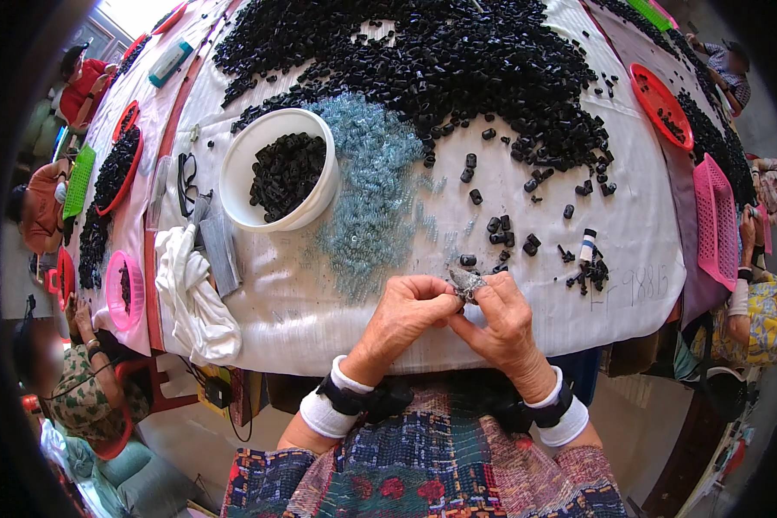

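Note:
My left hand (416, 312) and my right hand (502, 318) meet over the near edge of the cloth-covered table, fingertips pinched together. A small, crumpled-looking silvery-grey piece (464, 280) shows between them, at the right fingers. Its exact kind is hard to make out, and the left fingertips hide what they pinch. Just beyond the hands lie loose short black plastic caps (468, 260). A heap of small clear bluish springs or coils (363, 216) spreads farther left. To the right, a small white-and-dark tube (588, 245) stands among tiny black parts (589, 274).
A white bowl (233, 186) holds black pieces. Beyond it spreads a big black heap (423, 69). At left lie black glasses (184, 183), a white cloth (190, 298) and a grey box (221, 255). A red tray (647, 86) and pink basket (718, 220) are right; people sit both sides.

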### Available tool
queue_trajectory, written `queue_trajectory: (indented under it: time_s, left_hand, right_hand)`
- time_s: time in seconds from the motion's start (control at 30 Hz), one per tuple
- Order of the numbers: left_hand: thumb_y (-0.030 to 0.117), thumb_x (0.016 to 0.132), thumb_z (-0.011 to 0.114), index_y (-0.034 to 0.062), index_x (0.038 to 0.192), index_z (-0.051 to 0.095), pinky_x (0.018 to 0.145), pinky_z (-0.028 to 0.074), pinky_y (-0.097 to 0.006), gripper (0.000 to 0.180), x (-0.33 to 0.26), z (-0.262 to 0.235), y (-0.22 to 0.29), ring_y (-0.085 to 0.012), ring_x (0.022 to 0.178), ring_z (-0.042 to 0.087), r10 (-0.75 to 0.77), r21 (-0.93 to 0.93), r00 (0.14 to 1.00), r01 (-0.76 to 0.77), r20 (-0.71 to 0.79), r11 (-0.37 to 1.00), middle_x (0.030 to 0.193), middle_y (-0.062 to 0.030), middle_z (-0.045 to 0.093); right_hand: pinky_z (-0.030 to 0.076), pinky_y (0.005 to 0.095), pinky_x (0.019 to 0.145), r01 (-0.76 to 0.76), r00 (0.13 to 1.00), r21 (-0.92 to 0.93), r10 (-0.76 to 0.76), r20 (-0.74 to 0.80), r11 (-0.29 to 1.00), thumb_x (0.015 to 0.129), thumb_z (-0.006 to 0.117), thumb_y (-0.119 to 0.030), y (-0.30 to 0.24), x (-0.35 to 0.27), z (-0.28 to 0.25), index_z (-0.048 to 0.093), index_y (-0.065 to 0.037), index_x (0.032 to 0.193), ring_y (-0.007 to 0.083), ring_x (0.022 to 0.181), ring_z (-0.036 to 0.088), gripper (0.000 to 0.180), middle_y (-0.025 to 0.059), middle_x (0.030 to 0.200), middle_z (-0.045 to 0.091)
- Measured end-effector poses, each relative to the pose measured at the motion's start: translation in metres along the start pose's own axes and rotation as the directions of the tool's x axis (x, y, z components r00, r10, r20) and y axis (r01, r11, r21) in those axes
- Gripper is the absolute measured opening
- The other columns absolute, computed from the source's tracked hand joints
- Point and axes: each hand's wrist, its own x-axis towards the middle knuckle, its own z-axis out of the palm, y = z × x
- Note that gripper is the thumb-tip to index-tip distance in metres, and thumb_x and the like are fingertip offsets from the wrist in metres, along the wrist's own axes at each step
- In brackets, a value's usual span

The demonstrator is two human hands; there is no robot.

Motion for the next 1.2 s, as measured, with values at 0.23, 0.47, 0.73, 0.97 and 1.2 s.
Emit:
queue_trajectory:
  time_s: [0.23, 0.47, 0.73, 0.97, 1.2]
  left_hand:
    - [0.008, 0.077, 0.063, -0.0014, 0.078, 0.064, 0.066, 0.044, -0.018, 0.01, -0.0005, -0.0041, 0.001, -0.0053, 0.069, 0.054, 0.006, 0.061, 0.999, -0.009, 0.046, 0.998, 0.075, 0.0005, 0.061]
    - [0.01, 0.078, 0.064, -0.0012, 0.079, 0.065, 0.065, 0.044, -0.018, 0.011, -0.0015, -0.0059, 0.0007, -0.0054, 0.068, 0.055, 0.026, 0.088, 0.998, -0.031, 0.066, 0.996, 0.075, 0.0004, 0.062]
    - [0.016, 0.081, 0.065, -0.0033, 0.088, 0.065, 0.062, 0.051, -0.023, 0.021, -0.0054, -0.0093, 0.004, -0.01, 0.07, 0.059, -0.033, -0.006, 0.996, 0.034, 0.079, 0.999, 0.08, -0.0045, 0.064]
    - [0.018, 0.081, 0.064, -0.0039, 0.091, 0.065, 0.063, 0.05, -0.022, 0.024, -0.0039, -0.0105, 0.0012, -0.0109, 0.072, 0.06, -0.032, -0.067, 0.994, 0.039, 0.105, 0.997, 0.083, -0.0062, 0.064]
    - [0.01, 0.081, 0.064, -0.0042, 0.088, 0.063, 0.07, 0.051, -0.024, 0.016, -0.0024, -0.0098, 0.0005, -0.0148, 0.075, 0.063, -0.061, -0.08, 0.991, 0.071, 0.117, 0.994, 0.084, -0.0113, 0.066]
  right_hand:
    - [0.043, 0.0356, 0.055, -0.012, 0.999, 0.003, 0.012, 0.033, 1.0, 0.059, 0.076, -0.006, 0.0004, -0.0033, 0.0001, 0.056, -0.001, 0.077, 0.0281, 0.065, 0.051, 0.028, 0.0117, 0.073, 0.052]
    - [0.044, 0.0363, 0.054, 0.024, 0.999, -0.004, -0.024, 0.022, 1.0, 0.061, 0.076, -0.006, 0.0006, -0.0038, 0.0006, 0.054, 0.0, 0.074, 0.0289, 0.063, 0.051, 0.027, 0.0125, 0.07, 0.05]
    - [0.041, 0.0339, 0.048, 0.064, 0.998, 0.007, -0.064, -0.027, 0.998, 0.062, 0.075, -0.003, -0.0003, -0.0012, 0.0033, 0.052, 0.0, 0.073, 0.0267, 0.057, 0.049, 0.026, 0.0114, 0.067, 0.048]
    - [0.041, 0.0344, 0.049, 0.076, 0.997, 0.001, -0.076, -0.031, 0.997, 0.063, 0.074, -0.003, 0.0018, -0.0012, 0.0013, 0.052, 0.0, 0.074, 0.0266, 0.059, 0.049, 0.025, 0.0116, 0.069, 0.049]
    - [0.045, 0.0364, 0.057, 0.037, 0.999, 0.026, -0.037, -0.023, 0.999, 0.061, 0.078, -0.009, -0.0023, 0.0005, -0.0016, 0.054, 0.001, 0.081, 0.0295, 0.069, 0.052, 0.033, 0.014, 0.078, 0.052]
